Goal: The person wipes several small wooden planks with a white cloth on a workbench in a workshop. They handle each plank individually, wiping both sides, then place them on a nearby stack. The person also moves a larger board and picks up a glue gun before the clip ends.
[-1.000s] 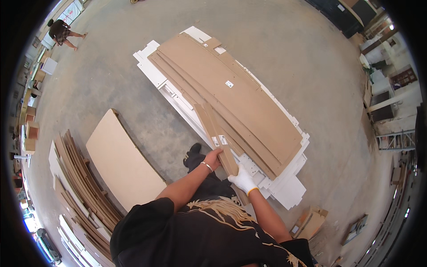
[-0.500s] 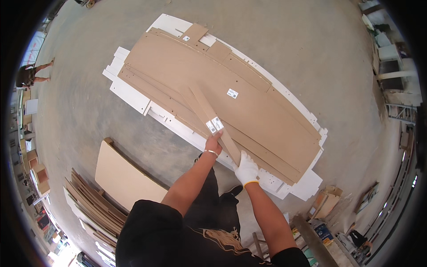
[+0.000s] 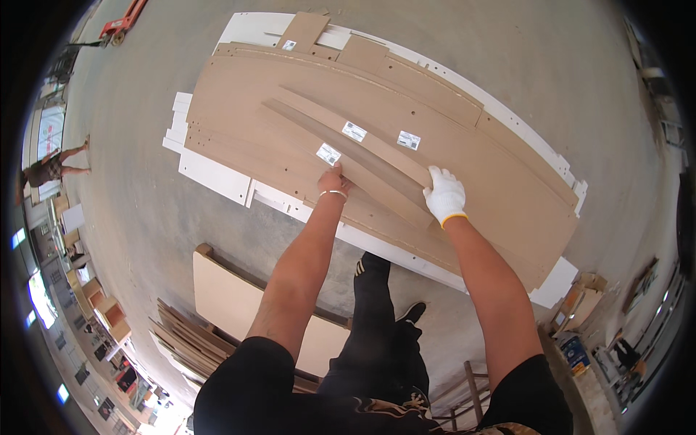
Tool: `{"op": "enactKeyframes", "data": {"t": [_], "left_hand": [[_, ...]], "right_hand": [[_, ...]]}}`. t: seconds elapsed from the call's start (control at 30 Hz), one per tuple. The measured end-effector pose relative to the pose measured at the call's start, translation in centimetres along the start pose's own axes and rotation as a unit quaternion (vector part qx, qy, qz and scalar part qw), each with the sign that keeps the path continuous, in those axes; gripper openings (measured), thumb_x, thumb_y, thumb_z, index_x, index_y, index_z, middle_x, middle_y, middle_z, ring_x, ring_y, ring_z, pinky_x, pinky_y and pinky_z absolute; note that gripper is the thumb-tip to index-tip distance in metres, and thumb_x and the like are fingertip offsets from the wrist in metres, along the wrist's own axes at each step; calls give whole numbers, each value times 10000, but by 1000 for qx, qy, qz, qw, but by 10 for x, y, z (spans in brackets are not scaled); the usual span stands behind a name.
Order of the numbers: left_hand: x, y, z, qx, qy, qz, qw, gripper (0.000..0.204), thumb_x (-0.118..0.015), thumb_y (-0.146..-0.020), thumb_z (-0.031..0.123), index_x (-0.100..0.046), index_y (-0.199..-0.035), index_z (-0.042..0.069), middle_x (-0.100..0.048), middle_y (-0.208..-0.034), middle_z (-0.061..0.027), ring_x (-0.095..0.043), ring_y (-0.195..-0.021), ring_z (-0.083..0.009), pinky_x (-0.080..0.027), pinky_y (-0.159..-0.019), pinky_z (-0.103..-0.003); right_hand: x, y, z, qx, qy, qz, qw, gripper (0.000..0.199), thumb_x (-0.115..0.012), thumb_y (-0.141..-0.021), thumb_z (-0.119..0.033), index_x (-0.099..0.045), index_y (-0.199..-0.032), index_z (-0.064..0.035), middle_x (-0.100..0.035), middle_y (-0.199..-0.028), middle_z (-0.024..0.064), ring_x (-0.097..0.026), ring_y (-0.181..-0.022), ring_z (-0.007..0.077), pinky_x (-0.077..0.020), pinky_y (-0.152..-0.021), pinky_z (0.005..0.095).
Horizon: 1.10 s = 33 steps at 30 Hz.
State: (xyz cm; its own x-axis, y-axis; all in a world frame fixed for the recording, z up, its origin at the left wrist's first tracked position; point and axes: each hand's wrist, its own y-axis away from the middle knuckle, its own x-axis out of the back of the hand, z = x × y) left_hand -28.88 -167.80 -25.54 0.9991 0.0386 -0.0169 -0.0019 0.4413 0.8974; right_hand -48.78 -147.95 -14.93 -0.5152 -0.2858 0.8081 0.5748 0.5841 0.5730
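Note:
Two long brown board strips lie slantwise over a stack of large brown panels (image 3: 239,80). My left hand (image 3: 334,180), bare with a bracelet at the wrist, is closed on the edge of the nearer strip (image 3: 362,172), just beside its white label. In a white glove, my right hand (image 3: 444,196) grips the right end of the farther strip (image 3: 391,154), which also carries a white label. The strips are apart, with a narrow gap between them. My right thumb and the undersides of both strips are hidden.
White panels (image 3: 214,177) stick out beneath the stack. Near my legs lean a pale board (image 3: 225,290) and several brown boards (image 3: 192,337). A cardboard box (image 3: 580,301) stands at right. Far left are a person (image 3: 51,167) and a red pallet jack (image 3: 119,29).
The two strips, held close together before, are now spread apart over the panels. My right hand has moved away from my left, to the right and farther out. The view has shifted.

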Motion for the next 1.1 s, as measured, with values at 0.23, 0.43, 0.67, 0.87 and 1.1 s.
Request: {"op": "enactKeyframes", "data": {"t": [0.23,0.43,0.67,0.87,1.1], "left_hand": [[23,-61,64,-140,-352,-41,925,370,-563,-1094,309,-639,-1232,-27,-718,-1015,-191,-703,-793,-296,-652,-694,-475],[93,-45,-12,-170,-546,-84,816,198,-552,-1023,194,-695,-1002,59,-732,-837,-132,-644,-569,-203,-501,-450,-377],[174,105,-223,-373,-829,-288,302,208,-627,-907,241,-793,-919,116,-768,-1046,-198,-723,-1022,-427,-585,-890,-518],[164,290,-383,-377,-770,-315,407,246,-626,-942,238,-809,-987,78,-763,-1025,-224,-727,-1003,-436,-582,-904,-514],[68,412,-568,-511,-656,-484,-273,238,-596,-901,199,-782,-865,55,-763,-911,-215,-733,-880,-444,-597,-824,-534]], "right_hand": [[-21,-26,-33,130,-159,191,960,531,-659,-924,-110,-582,-1446,-166,-649,-1361,121,-581,-1287,324,-441,-1103,472],[-83,154,20,-13,-289,47,956,441,-631,-950,-184,-648,-1390,-162,-701,-1318,142,-635,-1230,366,-496,-1065,492],[-255,556,152,-276,-347,-81,893,399,-573,-941,-189,-717,-1311,-150,-720,-1288,188,-674,-1202,394,-524,-1039,490],[-401,872,126,-583,-483,-54,651,450,-608,-907,-151,-716,-1343,-117,-745,-1248,202,-695,-1199,376,-531,-1040,436],[-546,999,-22,-748,-543,262,279,416,-632,-898,-104,-722,-1292,-3,-764,-1189,214,-739,-1094,345,-570,-937,388]]}}
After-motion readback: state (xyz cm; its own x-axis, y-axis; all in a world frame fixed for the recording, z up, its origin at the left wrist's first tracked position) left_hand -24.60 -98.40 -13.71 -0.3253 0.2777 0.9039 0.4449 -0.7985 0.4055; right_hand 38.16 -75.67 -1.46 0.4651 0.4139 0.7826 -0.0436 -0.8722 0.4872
